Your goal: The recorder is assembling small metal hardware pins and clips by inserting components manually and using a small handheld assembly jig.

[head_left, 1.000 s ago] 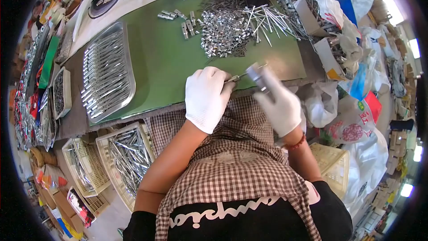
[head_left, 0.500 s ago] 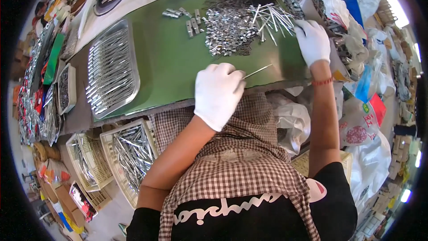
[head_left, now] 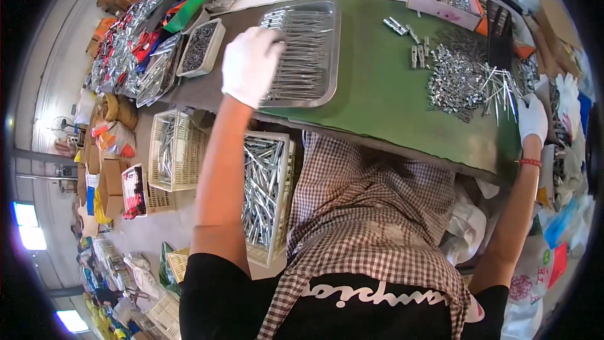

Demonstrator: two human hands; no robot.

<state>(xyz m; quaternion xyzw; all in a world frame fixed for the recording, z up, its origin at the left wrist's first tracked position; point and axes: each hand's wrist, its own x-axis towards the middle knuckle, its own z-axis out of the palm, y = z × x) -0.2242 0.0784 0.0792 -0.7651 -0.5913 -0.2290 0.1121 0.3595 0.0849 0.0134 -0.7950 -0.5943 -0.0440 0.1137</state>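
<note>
My left hand, in a white glove, is over the left side of a metal tray. Its fingers are curled together, with something small and dark at their tips that I cannot make out. Rows of thin metal rods lie side by side in that tray. At the table's right end my gloved right hand has its fingers drawn together beside a loose bunch of slim silvery rods; whether it grips one is hidden. Left of the bunch is a heap of small shiny metal pieces, with dark pins around it.
Several metal clips lie on the green tabletop. A pink box of small parts stands at the back. Left of the tray is a white bin of dark pieces. Below the table edge, a cream crate holds metal rods.
My left hand has moved left from the table's front middle to the tray, and the thin rod it held no longer shows. The view has swung left; my right hand stays by the loose rods.
</note>
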